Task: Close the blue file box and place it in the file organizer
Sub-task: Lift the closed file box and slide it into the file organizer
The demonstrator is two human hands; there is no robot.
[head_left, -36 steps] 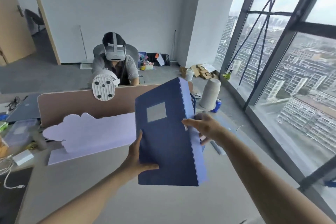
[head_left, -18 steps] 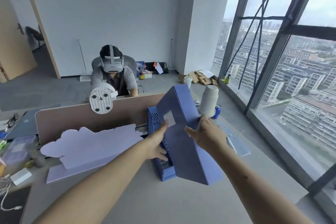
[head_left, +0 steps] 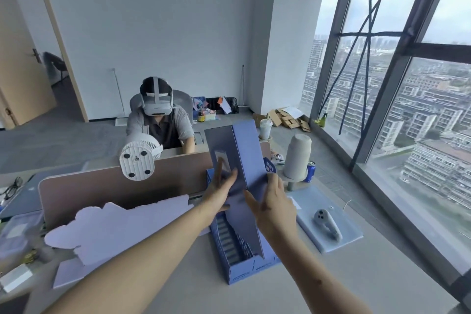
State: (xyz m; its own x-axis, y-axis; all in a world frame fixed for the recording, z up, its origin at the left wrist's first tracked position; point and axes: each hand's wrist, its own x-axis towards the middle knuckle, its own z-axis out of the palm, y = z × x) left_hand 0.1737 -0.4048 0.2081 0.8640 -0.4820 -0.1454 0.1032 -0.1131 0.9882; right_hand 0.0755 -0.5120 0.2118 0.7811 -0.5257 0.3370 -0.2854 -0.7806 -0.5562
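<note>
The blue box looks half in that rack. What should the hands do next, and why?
Probably ease the blue file box further down until it stands upright in the file organizer. It leans tilted in a slot, with the left hand flat on its face and the right hand at its spine.

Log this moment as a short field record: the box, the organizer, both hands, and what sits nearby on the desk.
file box: closed blue cardboard file box, standing tilted, lower end down inside the organizer
organizer: blue perforated plastic file organizer on the grey desk
left hand: left hand flat against the box's label face, fingers spread
right hand: right hand against the box's spine side
right of organizer: white handheld controller on a pale blue mat
behind: grey cylindrical jug, blue drink can
progress: box closed, not fully seated
</note>
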